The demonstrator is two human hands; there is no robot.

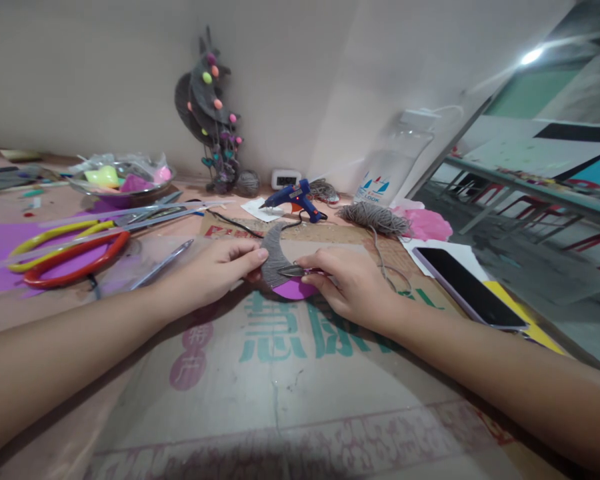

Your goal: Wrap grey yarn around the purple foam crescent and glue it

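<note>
Between the thumb and fingers of my left hand [225, 267] is the edge of a crescent [276, 257] wrapped in grey yarn. A purple rounded piece [296, 289] shows bare at its lower right end. My right hand [353, 280] is closed around small scissors [292, 271], their pointed dark blades lying across the lower part of the crescent. Fingers hide most of the handles. A strand of grey yarn [377, 250] runs from the grey yarn bundle [375, 219] down past my right hand. Just behind the crescent, a blue glue gun [297, 198] rests on the table.
Yellow- and red-handled scissors [77, 257] and a pen [163, 265] lie at left, near a bowl [123, 197]. A phone [467, 287] is at right. Behind stand a bottle [395, 163], a small clock [286, 179] and a decorated grey crescent [205, 100]. Printed cardboard [220, 413] covers the front.
</note>
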